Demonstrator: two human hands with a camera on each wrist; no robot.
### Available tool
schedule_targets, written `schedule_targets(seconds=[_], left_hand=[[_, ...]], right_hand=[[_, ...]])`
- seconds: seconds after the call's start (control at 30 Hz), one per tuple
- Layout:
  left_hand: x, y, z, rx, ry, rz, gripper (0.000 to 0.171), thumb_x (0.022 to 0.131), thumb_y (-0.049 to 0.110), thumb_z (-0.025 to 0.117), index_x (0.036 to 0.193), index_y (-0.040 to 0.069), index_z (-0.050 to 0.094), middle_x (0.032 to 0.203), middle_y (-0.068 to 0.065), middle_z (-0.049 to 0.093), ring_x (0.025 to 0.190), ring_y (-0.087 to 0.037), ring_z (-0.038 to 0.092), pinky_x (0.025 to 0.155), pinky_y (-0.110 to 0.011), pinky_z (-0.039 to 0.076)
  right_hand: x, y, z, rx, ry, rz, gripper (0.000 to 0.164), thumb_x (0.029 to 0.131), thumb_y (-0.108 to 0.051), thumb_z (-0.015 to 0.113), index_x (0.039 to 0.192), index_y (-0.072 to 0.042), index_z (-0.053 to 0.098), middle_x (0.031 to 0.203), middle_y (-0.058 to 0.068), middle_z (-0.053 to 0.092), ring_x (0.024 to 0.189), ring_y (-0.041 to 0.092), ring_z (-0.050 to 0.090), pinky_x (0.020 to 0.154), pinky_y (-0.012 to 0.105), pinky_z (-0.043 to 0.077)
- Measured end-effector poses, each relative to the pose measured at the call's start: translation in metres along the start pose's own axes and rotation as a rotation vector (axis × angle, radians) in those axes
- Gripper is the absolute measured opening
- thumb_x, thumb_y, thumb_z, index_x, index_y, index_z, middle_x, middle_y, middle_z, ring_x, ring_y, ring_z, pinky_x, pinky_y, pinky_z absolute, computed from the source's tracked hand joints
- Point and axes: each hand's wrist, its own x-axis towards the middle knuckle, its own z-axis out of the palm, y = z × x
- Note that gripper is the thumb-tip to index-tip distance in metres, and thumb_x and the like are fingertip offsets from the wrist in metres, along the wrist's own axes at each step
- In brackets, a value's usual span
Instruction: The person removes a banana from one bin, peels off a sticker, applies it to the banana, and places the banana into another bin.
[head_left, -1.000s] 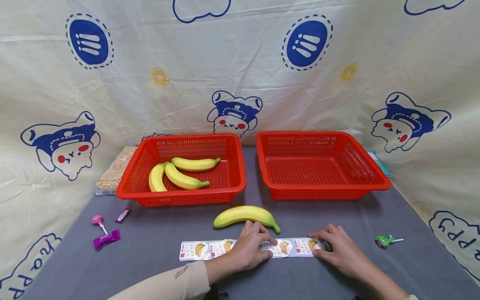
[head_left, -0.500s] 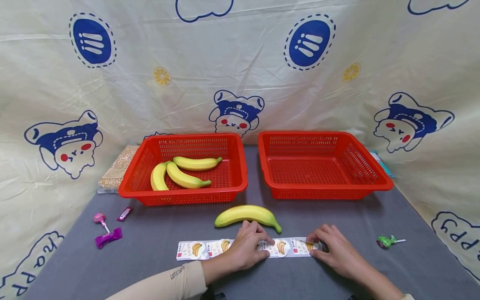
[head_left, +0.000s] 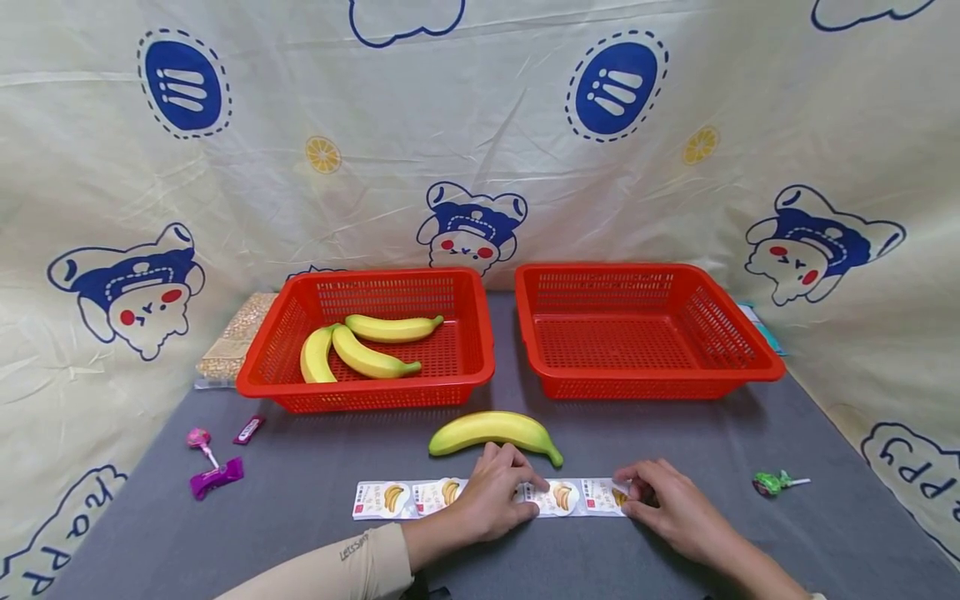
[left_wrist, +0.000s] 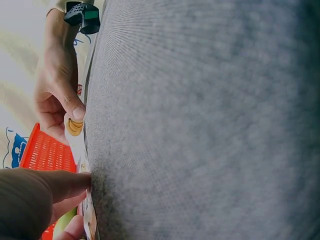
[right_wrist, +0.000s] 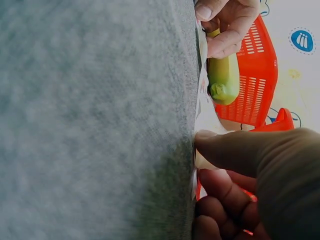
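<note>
A strip of banana-printed stickers [head_left: 442,497] lies flat across the table. My left hand [head_left: 491,496] rests over its middle, thumb and fingertips pressing the strip down with a gap between them. At the strip's right end, my right hand [head_left: 671,504] pinches a round sticker [left_wrist: 75,126] between thumb and index finger. The sticker's edge is lifted in the left wrist view. The right hand's other fingers are curled under, as the right wrist view shows. Just behind the strip lies a single yellow-green banana [head_left: 491,430], close to the left hand's knuckles.
A red basket [head_left: 367,402] at back left holds 3 bananas [head_left: 367,354]. Another red basket [head_left: 645,388] stands at back right. Purple candy [head_left: 217,479] and a pink lollipop [head_left: 198,438] lie left; a green lollipop [head_left: 768,484] lies right. A grain bag [head_left: 232,342] sits far left.
My right thumb and index finger have shifted slightly at the strip's right end, covering the last sticker's edge differently. The left hand stays in place on the strip.
</note>
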Motion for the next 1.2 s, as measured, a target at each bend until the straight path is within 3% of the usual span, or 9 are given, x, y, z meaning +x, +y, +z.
schedule_targets(seconds=[0.33, 0.5, 0.67, 0.97, 1.2], left_hand=[[-0.001, 0.0, -0.002, -0.014, -0.015, -0.004, 0.024, 0.075, 0.023, 0.075, 0.098, 0.029, 0.073, 0.098, 0.009, 0.053, 0.09, -0.005, 0.036, 0.08, -0.021, 0.031], [-0.001, 0.001, -0.002, -0.012, -0.018, -0.007, 0.024, 0.075, 0.023, 0.075, 0.098, 0.029, 0.073, 0.098, 0.009, 0.053, 0.09, -0.005, 0.036, 0.08, -0.021, 0.031], [0.0, 0.001, -0.002, -0.002, -0.013, -0.002, 0.024, 0.075, 0.023, 0.075, 0.098, 0.028, 0.073, 0.098, 0.009, 0.053, 0.09, -0.005, 0.036, 0.08, -0.021, 0.032], [0.0, 0.004, -0.004, 0.016, -0.017, -0.002, 0.024, 0.075, 0.023, 0.075, 0.098, 0.029, 0.073, 0.097, 0.009, 0.053, 0.092, -0.006, 0.037, 0.081, -0.022, 0.032], [-0.001, 0.004, -0.005, 0.019, -0.004, -0.005, 0.024, 0.075, 0.023, 0.075, 0.098, 0.028, 0.073, 0.097, 0.009, 0.053, 0.092, -0.007, 0.038, 0.082, -0.022, 0.033]], right_hand=[[-0.003, 0.004, 0.001, -0.011, 0.047, -0.052, 0.029, 0.063, -0.008, 0.081, 0.076, -0.027, 0.063, 0.07, -0.023, 0.05, 0.068, -0.006, 0.04, 0.058, 0.017, 0.033], [-0.005, 0.001, -0.003, 0.032, -0.007, 0.029, 0.025, 0.069, -0.013, 0.08, 0.077, -0.03, 0.063, 0.071, -0.022, 0.05, 0.069, -0.005, 0.041, 0.058, 0.017, 0.034], [-0.004, -0.01, -0.009, 0.111, -0.042, 0.097, 0.019, 0.074, -0.016, 0.077, 0.078, -0.03, 0.065, 0.072, -0.02, 0.052, 0.069, -0.004, 0.043, 0.059, 0.018, 0.036], [0.004, -0.04, -0.021, 0.24, 0.03, 0.032, 0.022, 0.074, -0.009, 0.077, 0.08, -0.027, 0.066, 0.07, -0.013, 0.05, 0.066, -0.001, 0.045, 0.055, 0.019, 0.037], [0.01, -0.057, -0.032, 0.224, 0.057, 0.033, 0.023, 0.074, -0.009, 0.077, 0.08, -0.028, 0.066, 0.07, -0.014, 0.051, 0.067, 0.0, 0.045, 0.056, 0.019, 0.036]])
